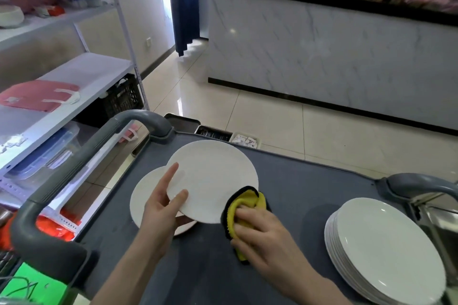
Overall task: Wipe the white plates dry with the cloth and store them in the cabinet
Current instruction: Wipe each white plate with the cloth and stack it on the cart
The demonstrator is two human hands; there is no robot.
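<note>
We hold raised plate at 11 o'clock on cart; left hand pinches rim, right hand presses yellow cloth on edge. Glazed, stiff, likely slippery wet, breakable: grip rim. 1 plate beneath; stack at 3 o'clock, roughly 8. 1 cloth.

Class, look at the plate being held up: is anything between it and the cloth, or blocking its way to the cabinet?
Nothing separates them: the right hand presses the yellow cloth against the edge of the plate that the left hand holds. No cabinet is visible, so that path cannot be judged.
</note>
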